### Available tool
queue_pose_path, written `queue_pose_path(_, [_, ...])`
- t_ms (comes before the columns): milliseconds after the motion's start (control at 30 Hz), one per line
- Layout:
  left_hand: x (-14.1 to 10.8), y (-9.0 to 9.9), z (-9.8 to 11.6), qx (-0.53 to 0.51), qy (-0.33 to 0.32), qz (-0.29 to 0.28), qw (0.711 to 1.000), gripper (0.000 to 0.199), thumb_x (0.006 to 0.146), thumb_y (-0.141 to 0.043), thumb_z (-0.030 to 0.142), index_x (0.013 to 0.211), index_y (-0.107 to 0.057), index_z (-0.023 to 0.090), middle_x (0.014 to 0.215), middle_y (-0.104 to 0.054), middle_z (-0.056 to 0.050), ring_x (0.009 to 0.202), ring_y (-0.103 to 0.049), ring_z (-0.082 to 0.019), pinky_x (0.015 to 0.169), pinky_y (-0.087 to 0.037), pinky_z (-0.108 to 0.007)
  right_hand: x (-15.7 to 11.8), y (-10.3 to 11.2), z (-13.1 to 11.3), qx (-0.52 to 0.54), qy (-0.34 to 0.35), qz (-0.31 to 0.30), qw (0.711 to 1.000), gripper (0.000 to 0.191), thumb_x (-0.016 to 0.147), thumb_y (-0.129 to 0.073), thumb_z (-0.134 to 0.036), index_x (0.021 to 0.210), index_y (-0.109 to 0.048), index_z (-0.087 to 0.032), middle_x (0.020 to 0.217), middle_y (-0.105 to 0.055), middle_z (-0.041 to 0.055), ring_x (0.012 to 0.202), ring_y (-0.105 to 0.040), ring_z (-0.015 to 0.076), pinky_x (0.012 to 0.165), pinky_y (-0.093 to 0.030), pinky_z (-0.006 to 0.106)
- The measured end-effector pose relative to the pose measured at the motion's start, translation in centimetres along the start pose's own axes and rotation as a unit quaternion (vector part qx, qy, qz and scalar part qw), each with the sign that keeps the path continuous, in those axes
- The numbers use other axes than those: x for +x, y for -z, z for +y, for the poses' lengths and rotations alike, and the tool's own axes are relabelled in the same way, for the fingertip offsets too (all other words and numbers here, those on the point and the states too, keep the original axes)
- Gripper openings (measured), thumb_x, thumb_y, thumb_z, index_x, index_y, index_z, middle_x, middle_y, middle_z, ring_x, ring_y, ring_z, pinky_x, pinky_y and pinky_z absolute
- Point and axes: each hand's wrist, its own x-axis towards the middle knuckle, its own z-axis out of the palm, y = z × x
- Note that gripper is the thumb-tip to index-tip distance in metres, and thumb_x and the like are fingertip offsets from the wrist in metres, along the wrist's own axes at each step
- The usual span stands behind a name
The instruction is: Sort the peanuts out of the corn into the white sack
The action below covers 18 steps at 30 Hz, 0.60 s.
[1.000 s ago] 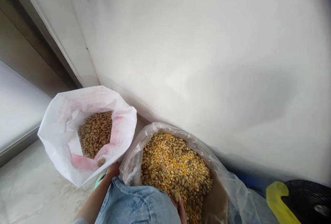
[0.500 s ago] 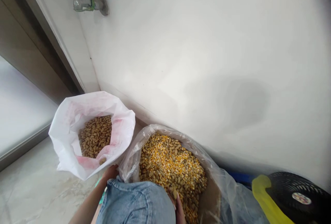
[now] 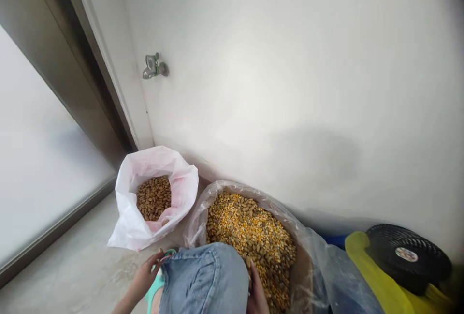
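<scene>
A clear plastic bag (image 3: 304,241) holds yellow corn kernels mixed with brown shelled-looking nuts (image 3: 253,227). My right hand (image 3: 256,287) is at the near edge of this mix, partly behind my denim-covered knee (image 3: 206,280), its fingers bent around something I cannot make out. Left of the knee is my left hand (image 3: 150,269), its fingers curled in beside a thin greenish rim near the denim; whether it holds anything is unclear. A white bag (image 3: 126,207) with pink stains stands open at the left, with brown nuts (image 3: 154,198) inside.
A tap (image 3: 155,66) sticks out from the white wall (image 3: 253,62). At the right lie a black slotted basket (image 3: 409,256) and a yellow bag (image 3: 380,280). A frosted door (image 3: 43,159) stands at the left, above the marble floor (image 3: 87,270).
The view has shifted, so the bags look smaller and the tap lower. My left hand has moved away from between the bags to beside the knee. My right hand shows more fully.
</scene>
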Motion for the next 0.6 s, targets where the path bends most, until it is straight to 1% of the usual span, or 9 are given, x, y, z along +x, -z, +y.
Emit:
queue_pose_path(67, [-2.1, 1.3, 1.7, -0.037, 0.001, -0.003, 0.999, 0.037, 0.066, -0.046, 0.045, 0.090, -0.063, 0.024, 0.102, -0.061, -0.004, 0.094, -0.056, -0.024, 0.084, -0.042, -0.035, -0.6, -0.3, -0.1, -0.004, 0.003, -0.002, 1.000, 0.031, 0.053, -0.063, -0.049, 0.068, -0.058, -0.022, 0.042, -0.052, -0.0048, 0.042, -0.051, 0.0120, 0.039, -0.036, 0.022])
queue_pose_path(167, [-4.9, 3.0, 5.1, -0.096, 0.004, -0.008, 0.995, 0.041, 0.064, -0.049, 0.051, 0.092, -0.063, 0.024, 0.101, -0.061, -0.004, 0.098, -0.053, -0.024, 0.087, -0.040, -0.035, -1.3, -0.3, -0.4, -0.001, 0.032, 0.000, 0.999, 0.032, 0.050, -0.065, -0.048, 0.065, -0.054, -0.022, 0.045, -0.051, -0.0062, 0.036, -0.044, 0.0070, 0.032, -0.028, 0.018])
queue_pose_path(233, [-6.3, 4.1, 7.6, -0.146, -0.001, -0.008, 0.989, 0.042, 0.063, -0.051, 0.052, 0.093, -0.062, 0.024, 0.101, -0.062, -0.004, 0.098, -0.053, -0.024, 0.088, -0.039, -0.034, -1.5, 0.0, -0.9, 0.010, 0.053, -0.004, 0.999, 0.033, 0.050, -0.066, -0.048, 0.063, -0.051, -0.022, 0.046, -0.048, -0.0075, 0.033, -0.038, 0.0040, 0.030, -0.023, 0.016])
queue_pose_path(300, [-7.0, 5.2, 10.1, -0.201, -0.016, -0.003, 0.979, 0.042, 0.063, -0.053, 0.051, 0.093, -0.062, 0.023, 0.104, -0.060, -0.004, 0.099, -0.053, -0.023, 0.089, -0.038, -0.033, -1.6, 0.2, -1.5, 0.028, 0.069, -0.023, 0.997, 0.033, 0.052, -0.065, -0.048, 0.059, -0.047, -0.020, 0.044, -0.043, -0.0087, 0.030, -0.032, 0.0020, 0.029, -0.018, 0.014])
queue_pose_path(367, [-6.7, 6.4, 12.4, -0.258, -0.029, 0.002, 0.966, 0.042, 0.063, -0.055, 0.049, 0.095, -0.060, 0.022, 0.111, -0.056, -0.004, 0.101, -0.051, -0.022, 0.090, -0.037, -0.031, -1.8, 0.4, -2.3, 0.046, 0.076, -0.053, 0.995, 0.035, 0.054, -0.063, -0.047, 0.056, -0.042, -0.019, 0.043, -0.038, -0.0095, 0.029, -0.026, 0.0010, 0.028, -0.016, 0.013])
queue_pose_path(433, [-5.4, 7.8, 14.5, -0.325, -0.026, 0.012, 0.945, 0.043, 0.064, -0.056, 0.046, 0.099, -0.058, 0.021, 0.118, -0.051, -0.005, 0.102, -0.051, -0.022, 0.090, -0.038, -0.031, -2.0, 0.5, -3.2, 0.062, 0.074, -0.085, 0.992, 0.037, 0.056, -0.063, -0.046, 0.055, -0.038, -0.019, 0.043, -0.034, -0.0098, 0.030, -0.023, 0.0003, 0.029, -0.015, 0.013])
queue_pose_path(500, [-3.7, 8.8, 16.2, -0.396, 0.011, 0.041, 0.917, 0.047, 0.065, -0.057, 0.042, 0.105, -0.053, 0.020, 0.119, -0.050, -0.009, 0.098, -0.053, -0.021, 0.089, -0.038, -0.032, -2.2, 0.5, -4.2, 0.071, 0.061, -0.112, 0.989, 0.039, 0.056, -0.064, -0.045, 0.054, -0.036, -0.018, 0.044, -0.033, -0.0098, 0.030, -0.022, -0.0001, 0.029, -0.014, 0.012])
queue_pose_path(533, [-3.1, 9.1, 16.9, -0.420, 0.039, 0.061, 0.905, 0.050, 0.065, -0.057, 0.040, 0.110, -0.050, 0.019, 0.117, -0.051, -0.011, 0.095, -0.055, -0.021, 0.088, -0.039, -0.033, -2.3, 0.4, -4.7, 0.073, 0.055, -0.123, 0.988, 0.039, 0.056, -0.064, -0.045, 0.054, -0.036, -0.018, 0.044, -0.032, -0.0099, 0.030, -0.021, -0.0003, 0.029, -0.014, 0.012])
queue_pose_path(600, [-2.7, 8.9, 18.0, -0.444, 0.047, 0.098, 0.889, 0.055, 0.066, -0.056, 0.039, 0.116, -0.043, 0.020, 0.113, -0.053, -0.012, 0.091, -0.057, -0.020, 0.086, -0.039, -0.034, -2.5, 0.2, -5.7, 0.067, 0.047, -0.142, 0.987, 0.038, 0.057, -0.064, -0.044, 0.055, -0.037, -0.018, 0.045, -0.032, -0.0099, 0.031, -0.020, -0.0005, 0.030, -0.014, 0.012])
